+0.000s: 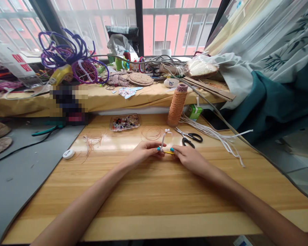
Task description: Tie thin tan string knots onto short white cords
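Observation:
My left hand [148,149] pinches a white cord loop [163,138] near its base, just above the wooden table. The loop stands upright, with a small knot at its top. In my right hand [188,157] is a thin yellow stick-like tool [168,152], its tip reaching toward the left fingers and the base of the loop. Whether the tip passes through the cord is too small to tell. Black-handled scissors [195,137] lie just beyond my right hand. Behind the loop rests a coil of thin orange-brown thread [151,133].
A clear tray [125,129] of mixed beads sits at the back, left of an orange cord spool [177,106]. White cords [217,131] lie right, near a green carton [194,112]. A white round case [68,154] is left. The cluttered ledge [149,97] runs behind.

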Tool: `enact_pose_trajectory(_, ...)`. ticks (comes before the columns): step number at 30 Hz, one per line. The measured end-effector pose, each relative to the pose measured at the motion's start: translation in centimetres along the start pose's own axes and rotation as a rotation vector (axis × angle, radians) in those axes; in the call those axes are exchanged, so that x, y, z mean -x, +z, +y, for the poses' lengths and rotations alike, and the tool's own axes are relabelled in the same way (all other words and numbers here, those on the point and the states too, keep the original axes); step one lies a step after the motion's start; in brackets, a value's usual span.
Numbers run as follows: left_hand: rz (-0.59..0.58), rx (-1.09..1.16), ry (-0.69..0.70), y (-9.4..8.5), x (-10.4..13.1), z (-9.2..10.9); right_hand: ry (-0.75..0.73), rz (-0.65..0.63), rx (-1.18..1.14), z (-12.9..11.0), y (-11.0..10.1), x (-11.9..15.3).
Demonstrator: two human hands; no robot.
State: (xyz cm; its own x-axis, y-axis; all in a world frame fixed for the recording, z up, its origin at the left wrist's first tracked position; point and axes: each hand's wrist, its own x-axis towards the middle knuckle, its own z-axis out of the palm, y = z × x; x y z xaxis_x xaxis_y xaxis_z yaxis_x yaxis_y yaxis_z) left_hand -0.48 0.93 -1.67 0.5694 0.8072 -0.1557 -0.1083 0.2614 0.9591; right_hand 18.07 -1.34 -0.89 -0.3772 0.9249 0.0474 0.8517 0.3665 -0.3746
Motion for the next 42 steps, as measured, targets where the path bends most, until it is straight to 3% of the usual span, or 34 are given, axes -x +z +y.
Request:
enact_pose_trajectory(9,-0.036,-0.023,0.023,0.0,0.0,-0.1,0.040,-0.049,0.056,-0.2,-0.3,0.4)
enact_pose_trajectory(17,0.014,-0.069,0.007,0.0,0.0,-0.1,0.007,0.019,0.208,-0.4,0.0,0.5)
enact_pose_trajectory(22,0.058,-0.076,0.003,0.2,0.0,0.2,-0.041,0.061,0.184,-0.2,0.4,0.6)
enact_pose_trajectory(33,0.077,0.017,-0.010,0.1,0.0,0.2,-0.209,0.372,0.291,-0.5,0.0,0.9)
enact_pose_trajectory(37,0.110,0.086,-0.016,0.1,-0.2,0.2,-0.225,0.425,0.353,-0.3,-0.2,0.8)
enact_pose_trajectory(42,0.109,0.095,-0.012,0.0,-0.4,0.2,-0.198,0.474,0.246,0.5,-0.3,0.6)
